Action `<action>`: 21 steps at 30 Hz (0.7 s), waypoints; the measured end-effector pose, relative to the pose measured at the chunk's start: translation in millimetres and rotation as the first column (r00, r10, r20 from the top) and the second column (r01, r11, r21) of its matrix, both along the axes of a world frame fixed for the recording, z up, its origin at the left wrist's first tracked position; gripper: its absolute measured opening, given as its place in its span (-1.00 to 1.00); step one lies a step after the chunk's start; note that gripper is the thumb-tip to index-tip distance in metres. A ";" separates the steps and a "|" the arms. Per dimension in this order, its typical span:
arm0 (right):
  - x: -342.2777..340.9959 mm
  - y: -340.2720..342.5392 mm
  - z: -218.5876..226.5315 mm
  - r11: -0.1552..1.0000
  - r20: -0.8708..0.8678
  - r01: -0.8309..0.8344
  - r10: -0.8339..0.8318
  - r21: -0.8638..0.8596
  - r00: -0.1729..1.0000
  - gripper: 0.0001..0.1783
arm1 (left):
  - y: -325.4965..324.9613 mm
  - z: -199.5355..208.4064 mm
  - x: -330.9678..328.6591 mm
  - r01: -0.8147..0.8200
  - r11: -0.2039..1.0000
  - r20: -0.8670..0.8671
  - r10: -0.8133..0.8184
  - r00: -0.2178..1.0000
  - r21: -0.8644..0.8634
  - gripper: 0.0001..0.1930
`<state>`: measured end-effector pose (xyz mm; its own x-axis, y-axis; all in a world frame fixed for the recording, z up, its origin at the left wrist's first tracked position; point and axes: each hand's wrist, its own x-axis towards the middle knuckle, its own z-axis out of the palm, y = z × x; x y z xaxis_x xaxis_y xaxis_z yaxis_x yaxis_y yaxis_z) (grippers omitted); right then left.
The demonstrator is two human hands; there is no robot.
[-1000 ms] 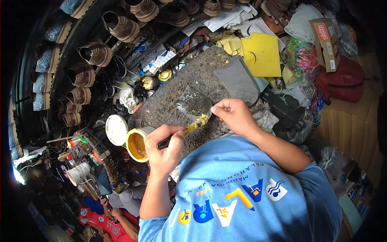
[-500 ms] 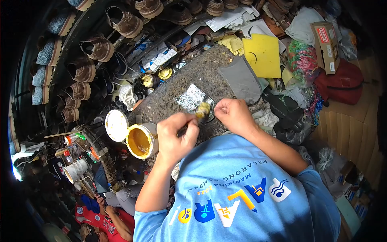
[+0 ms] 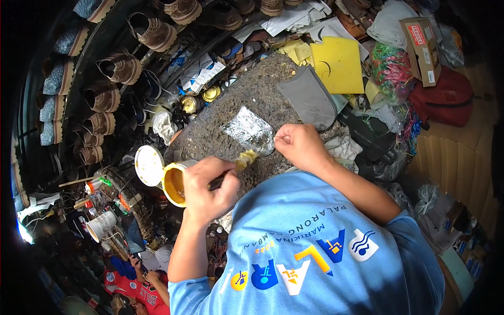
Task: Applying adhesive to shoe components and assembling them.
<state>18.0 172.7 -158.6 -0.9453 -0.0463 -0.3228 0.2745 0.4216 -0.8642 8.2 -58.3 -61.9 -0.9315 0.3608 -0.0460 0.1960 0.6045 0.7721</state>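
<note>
In my left hand (image 3: pixel 209 186) is the handle of a glue brush (image 3: pixel 245 159), with yellowish glue clotted on its bristles. The brush head sits off the near edge of a flat piece (image 3: pixel 249 128) with one rounded end, whose surface gleams wet. My right hand (image 3: pixel 300 147) is closed in a pinch at the rounded edge of that piece; whether the fingertips grip the edge I cannot tell. Just beyond my left hand stands a tub (image 3: pixel 176 185) of yellow-brown glue, partly hidden by the hand, its white lid (image 3: pixel 149 165) leaning beside it.
A crusted work surface (image 3: pixel 210 126) lies before me. On it rests a grey cut sheet (image 3: pixel 307 97), with a yellow sheet (image 3: pixel 337 65) behind. Racks of brown shoes (image 3: pixel 152 32) line the left. A cardboard box (image 3: pixel 421 50) and red bag (image 3: pixel 443 100) are at right. Another person (image 3: pixel 136 289) sits lower left.
My left hand and the brush have moved left and nearer to me, from over the rounded end of the shiny piece toward the tub. My right hand stays by the piece's edge.
</note>
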 end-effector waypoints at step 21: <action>-1.9 0.1 1.6 1.000 0.016 0.000 0.000 -0.003 1.000 -0.87 | -9.8 -5.5 -14.3 -0.071 0.992 -0.120 0.058 0.991 -0.101 -0.92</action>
